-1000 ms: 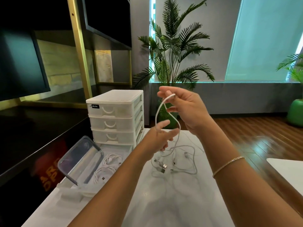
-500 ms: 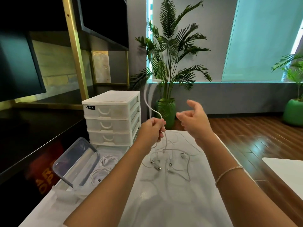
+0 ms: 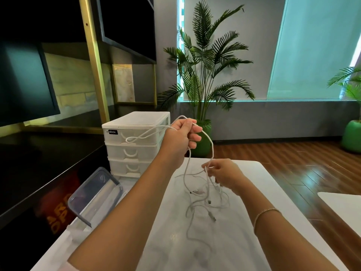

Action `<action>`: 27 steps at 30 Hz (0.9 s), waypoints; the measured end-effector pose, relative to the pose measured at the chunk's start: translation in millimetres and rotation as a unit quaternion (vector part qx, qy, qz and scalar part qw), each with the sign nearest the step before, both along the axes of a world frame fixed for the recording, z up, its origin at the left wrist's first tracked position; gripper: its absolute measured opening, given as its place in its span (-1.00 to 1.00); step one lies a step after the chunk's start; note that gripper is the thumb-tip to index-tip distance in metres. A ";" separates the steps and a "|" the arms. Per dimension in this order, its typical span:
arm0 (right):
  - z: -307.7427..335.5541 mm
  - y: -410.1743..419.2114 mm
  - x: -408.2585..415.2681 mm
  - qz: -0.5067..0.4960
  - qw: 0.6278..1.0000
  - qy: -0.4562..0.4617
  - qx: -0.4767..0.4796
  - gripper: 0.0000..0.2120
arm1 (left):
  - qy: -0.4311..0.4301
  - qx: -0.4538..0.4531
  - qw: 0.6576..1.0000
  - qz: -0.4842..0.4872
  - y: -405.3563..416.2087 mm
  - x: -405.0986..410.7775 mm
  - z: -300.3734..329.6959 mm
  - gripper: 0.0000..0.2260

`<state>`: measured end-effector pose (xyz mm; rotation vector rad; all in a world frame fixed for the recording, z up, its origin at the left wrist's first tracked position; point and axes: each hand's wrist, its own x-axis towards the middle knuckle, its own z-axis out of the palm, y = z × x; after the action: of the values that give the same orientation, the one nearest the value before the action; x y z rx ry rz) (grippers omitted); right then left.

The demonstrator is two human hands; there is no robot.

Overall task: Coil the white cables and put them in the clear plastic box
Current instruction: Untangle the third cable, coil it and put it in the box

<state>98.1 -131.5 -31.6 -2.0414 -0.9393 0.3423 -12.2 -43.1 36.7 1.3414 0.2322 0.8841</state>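
My left hand [image 3: 180,138] is raised above the table and grips a white cable [image 3: 210,142], with one loop sticking out to its left. The cable arcs down to my right hand [image 3: 224,174], which pinches it lower, just above the table. More white cables [image 3: 205,204] lie tangled on the white table [image 3: 273,192] under my right hand. The clear plastic box [image 3: 91,194] sits at the table's left edge with its lid tilted up. My left forearm hides the box's inside.
A white three-drawer organiser [image 3: 134,145] stands at the table's back left corner. A dark counter and shelving run along the left. A potted palm [image 3: 207,75] stands behind the table. Wooden floor and another white surface [image 3: 343,208] lie to the right.
My left hand has risen with the cable and a loop now sticks out beside it. My right hand has dropped and taken hold of the cable near the table.
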 end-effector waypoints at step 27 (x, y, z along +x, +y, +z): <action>90.8 -14.1 -20.9 0.079 0.925 0.035 0.370 -0.87 | 0.248 0.129 0.955 -0.100 -13.7 -1.3 -23.3 -0.86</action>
<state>77.2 -145.6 59.3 -1.2584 -0.9988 0.1113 -13.5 -56.8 13.4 1.7879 0.3696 0.4034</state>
